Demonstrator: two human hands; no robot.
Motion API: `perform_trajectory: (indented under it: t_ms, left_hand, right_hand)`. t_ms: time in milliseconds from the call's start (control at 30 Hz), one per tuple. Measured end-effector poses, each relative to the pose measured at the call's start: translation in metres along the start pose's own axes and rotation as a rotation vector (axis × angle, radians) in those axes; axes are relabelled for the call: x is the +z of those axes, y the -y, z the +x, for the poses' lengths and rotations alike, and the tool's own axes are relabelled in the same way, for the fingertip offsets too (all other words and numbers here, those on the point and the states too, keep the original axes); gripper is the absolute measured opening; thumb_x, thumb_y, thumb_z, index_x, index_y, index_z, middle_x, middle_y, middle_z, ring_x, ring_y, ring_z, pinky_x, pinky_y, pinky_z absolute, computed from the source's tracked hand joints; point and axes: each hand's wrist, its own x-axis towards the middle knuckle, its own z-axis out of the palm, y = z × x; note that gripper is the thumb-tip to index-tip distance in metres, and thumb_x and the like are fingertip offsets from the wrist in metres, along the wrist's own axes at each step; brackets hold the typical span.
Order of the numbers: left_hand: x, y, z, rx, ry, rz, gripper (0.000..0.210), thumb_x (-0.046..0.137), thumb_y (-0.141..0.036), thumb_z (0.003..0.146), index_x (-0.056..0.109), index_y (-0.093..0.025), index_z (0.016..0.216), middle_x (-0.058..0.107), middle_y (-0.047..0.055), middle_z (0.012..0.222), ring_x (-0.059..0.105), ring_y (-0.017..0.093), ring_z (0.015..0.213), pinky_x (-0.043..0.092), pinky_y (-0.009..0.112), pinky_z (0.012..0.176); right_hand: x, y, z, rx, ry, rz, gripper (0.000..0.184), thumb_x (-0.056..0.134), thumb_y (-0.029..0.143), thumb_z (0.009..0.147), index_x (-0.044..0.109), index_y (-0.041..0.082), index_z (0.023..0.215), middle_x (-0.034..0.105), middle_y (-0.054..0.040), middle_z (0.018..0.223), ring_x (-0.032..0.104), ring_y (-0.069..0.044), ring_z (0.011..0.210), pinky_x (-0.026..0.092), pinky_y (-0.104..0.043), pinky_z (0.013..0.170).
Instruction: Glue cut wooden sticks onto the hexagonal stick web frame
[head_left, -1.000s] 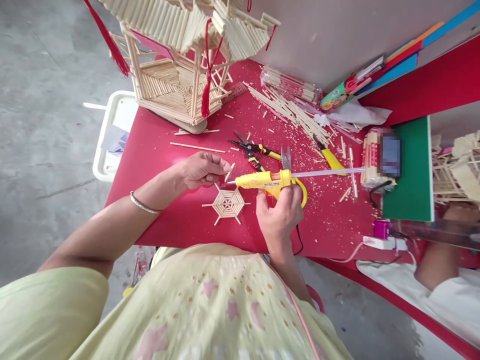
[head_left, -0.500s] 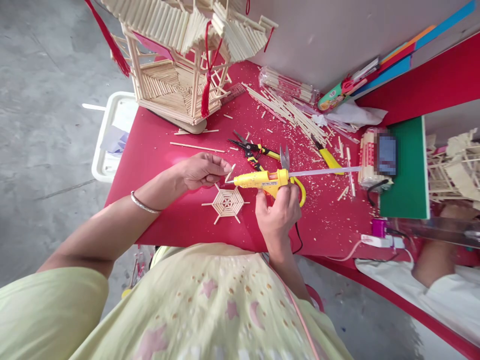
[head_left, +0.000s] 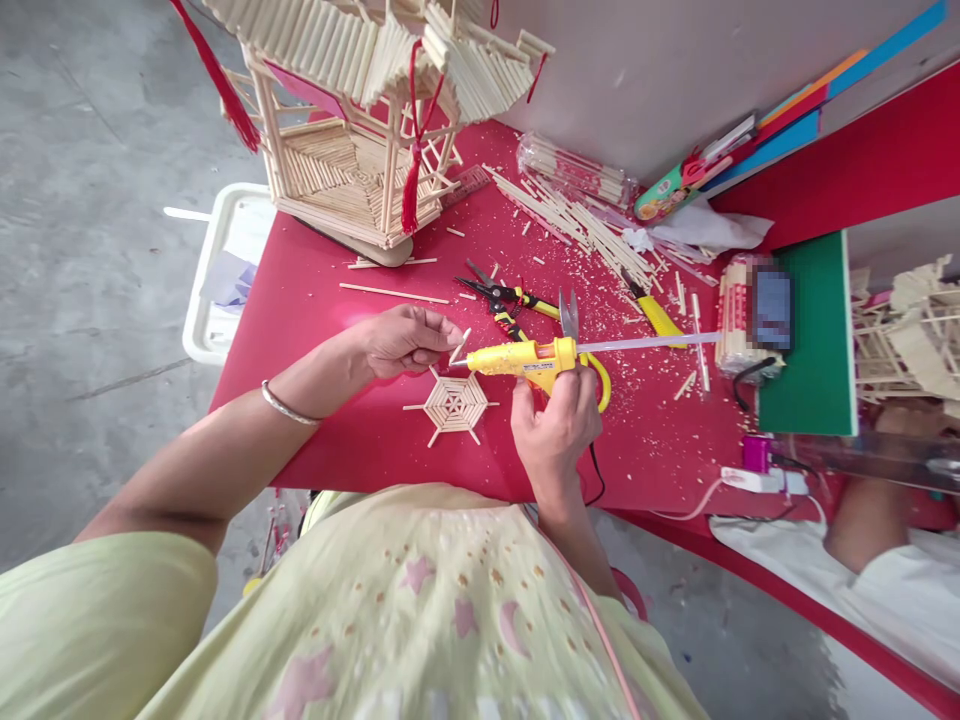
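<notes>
Between thumb and fingers, my left hand [head_left: 412, 340] pinches a short wooden stick [head_left: 460, 345], tilted upward. My right hand [head_left: 556, 425] is wrapped round the handle of a yellow hot glue gun [head_left: 521, 358]. The gun points left, its nozzle at the lower part of the stick; whether they touch I cannot tell. A long clear glue stick [head_left: 649, 342] juts from the gun's rear. Just below the nozzle, a small hexagonal web of sticks [head_left: 455, 405], with spokes poking out, lies flat on the red table [head_left: 337, 450].
A stick-built pavilion [head_left: 330, 170] with red tassels stands at the back left. Pliers [head_left: 502, 300], scissors [head_left: 602, 385], a yellow cutter [head_left: 660, 315] and loose sticks [head_left: 577, 225] lie beyond my hands. At right are a power strip [head_left: 765, 482] and another person's arm [head_left: 870, 520].
Both hands, the stick and the glue gun hold almost the same positions. Only a very slight shift of the whole view shows.
</notes>
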Motion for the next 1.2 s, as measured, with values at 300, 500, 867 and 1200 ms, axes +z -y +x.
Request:
perform_trajectory:
  t_ms: [300,500,867,1200]
  left_hand:
    - [0.002,0.001,0.001,-0.001,0.005,0.045,0.026,0.094,-0.022,0.063,0.072,-0.012,0.074,0.047,-0.003,0.049,0.031,0.003,0.039,0.02,0.016,0.037]
    - [0.001,0.002,0.001,0.004,0.031,0.08,0.025,0.094,-0.023,0.062,0.075,-0.011,0.074,0.054,0.001,0.055,0.033,0.003,0.041,0.021,0.017,0.036]
    - [0.004,0.002,-0.002,-0.004,0.059,0.145,0.025,0.094,-0.024,0.065,0.077,-0.011,0.078,0.062,0.003,0.063,0.033,0.002,0.043,0.021,0.017,0.037]
    - [0.0,0.003,-0.001,0.021,0.055,0.203,0.028,0.093,-0.028,0.066,0.076,-0.011,0.08,0.061,0.002,0.06,0.033,0.003,0.043,0.022,0.018,0.039]
  right_hand:
    - [0.001,-0.003,-0.001,0.043,-0.019,0.019,0.035,0.056,0.036,0.096,0.054,0.018,0.126,0.064,-0.0158,0.112,0.066,-0.031,0.103,0.055,-0.044,0.084]
    - [0.001,-0.007,0.0,0.09,-0.042,0.021,0.034,0.057,0.038,0.096,0.056,0.016,0.121,0.063,-0.0162,0.109,0.066,-0.032,0.1,0.055,-0.043,0.081]
    - [0.003,-0.013,0.005,0.154,-0.044,0.038,0.033,0.057,0.04,0.096,0.057,0.017,0.12,0.061,-0.0161,0.109,0.065,-0.032,0.102,0.054,-0.045,0.083]
    - [0.002,-0.017,0.001,0.165,-0.035,0.003,0.033,0.058,0.042,0.095,0.058,0.017,0.117,0.062,-0.0148,0.108,0.065,-0.03,0.099,0.053,-0.041,0.08]
